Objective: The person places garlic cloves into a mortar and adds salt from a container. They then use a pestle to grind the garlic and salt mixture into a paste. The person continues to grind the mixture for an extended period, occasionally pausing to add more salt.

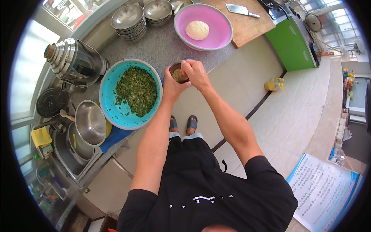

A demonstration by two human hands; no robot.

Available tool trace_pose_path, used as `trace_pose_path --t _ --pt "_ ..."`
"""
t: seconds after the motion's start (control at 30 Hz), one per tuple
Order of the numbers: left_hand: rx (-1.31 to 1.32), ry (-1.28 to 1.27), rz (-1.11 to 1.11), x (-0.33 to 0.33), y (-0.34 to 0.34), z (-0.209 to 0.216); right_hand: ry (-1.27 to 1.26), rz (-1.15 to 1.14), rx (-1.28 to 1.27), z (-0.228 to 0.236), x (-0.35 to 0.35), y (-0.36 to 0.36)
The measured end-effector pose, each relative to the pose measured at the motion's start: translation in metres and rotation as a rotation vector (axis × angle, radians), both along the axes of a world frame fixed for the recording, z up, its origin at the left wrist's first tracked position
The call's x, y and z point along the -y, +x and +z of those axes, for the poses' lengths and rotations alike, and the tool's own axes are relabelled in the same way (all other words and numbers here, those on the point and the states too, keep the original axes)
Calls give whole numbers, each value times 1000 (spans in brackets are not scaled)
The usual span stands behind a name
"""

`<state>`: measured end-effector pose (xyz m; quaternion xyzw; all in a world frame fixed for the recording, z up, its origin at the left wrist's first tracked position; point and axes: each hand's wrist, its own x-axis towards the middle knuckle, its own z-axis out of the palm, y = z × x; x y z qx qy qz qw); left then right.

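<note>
My left hand is curled round the near left side of a small brown bowl at the counter's edge. Pale, finely crushed food lies inside it. Over the bowl's right side, my right hand is closed in a fist; what it grips is hidden by the fingers. Just left of my left hand stands a large turquoise basin with chopped green filling in it. Beyond my hands, a pink basin holds a round lump of pale dough.
A cleaver lies on a wooden board at the far right of the counter. Stacked metal bowls stand at the back. On the left are a steel pot, a metal basin and the sink.
</note>
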<state>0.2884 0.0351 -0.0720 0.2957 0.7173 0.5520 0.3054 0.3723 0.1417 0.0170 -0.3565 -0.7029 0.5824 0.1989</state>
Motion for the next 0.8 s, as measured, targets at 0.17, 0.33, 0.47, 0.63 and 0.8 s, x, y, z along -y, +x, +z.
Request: trace_pose_path --t 0.17,0.33,0.47,0.63,0.8 --pt "74 52 -18 8 4 -4 -30 -81 -89 2 8 9" --pt "29 33 -12 3 -1 -2 -14 -72 -77 5 3 3" --pt "88 5 -17 7 7 8 10 -57 -27 -20 -5 9" --pt "53 -4 -10 1 1 12 18 -62 -117 -1 -6 -1" --pt "263 148 -2 0 -2 -11 63 5 -91 -24 6 -9"
